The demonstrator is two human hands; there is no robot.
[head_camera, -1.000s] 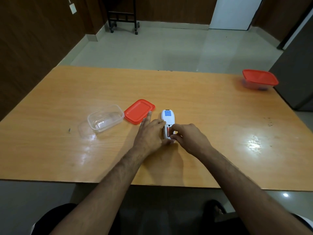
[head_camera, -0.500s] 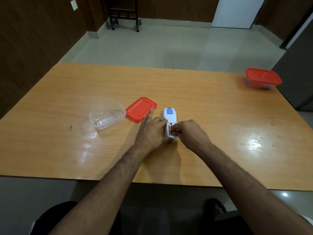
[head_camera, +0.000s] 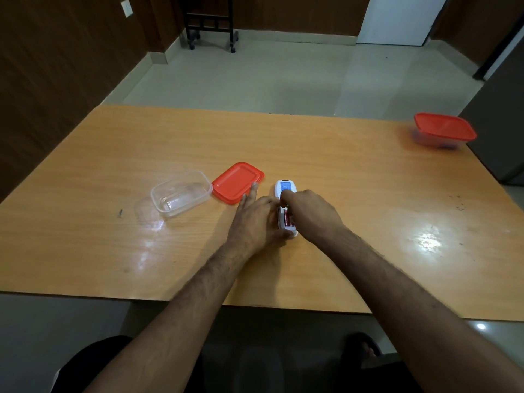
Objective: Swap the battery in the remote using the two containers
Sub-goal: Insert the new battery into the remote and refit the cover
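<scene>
A white remote (head_camera: 285, 188) lies face down mid-table, its battery bay open with a red battery (head_camera: 287, 217) showing inside. My left hand (head_camera: 256, 219) presses on the remote's left side and near end, holding it still, index finger stretched toward the red lid (head_camera: 236, 182). My right hand (head_camera: 310, 212) lies over the remote's right side, fingertips pushing at the top of the bay. A clear open container (head_camera: 181, 192) sits left of the lid and looks empty. A second container with a red lid on (head_camera: 443, 131) stands at the far right.
The wooden table (head_camera: 368, 194) has its near edge just below my forearms. A dark cabinet side stands by the table's right edge. A wheeled black stand (head_camera: 211, 26) is on the floor beyond the table.
My right hand has shifted forward along the remote, its fingertips now at the far end of the battery bay instead of over the battery. The left hand has kept its hold.
</scene>
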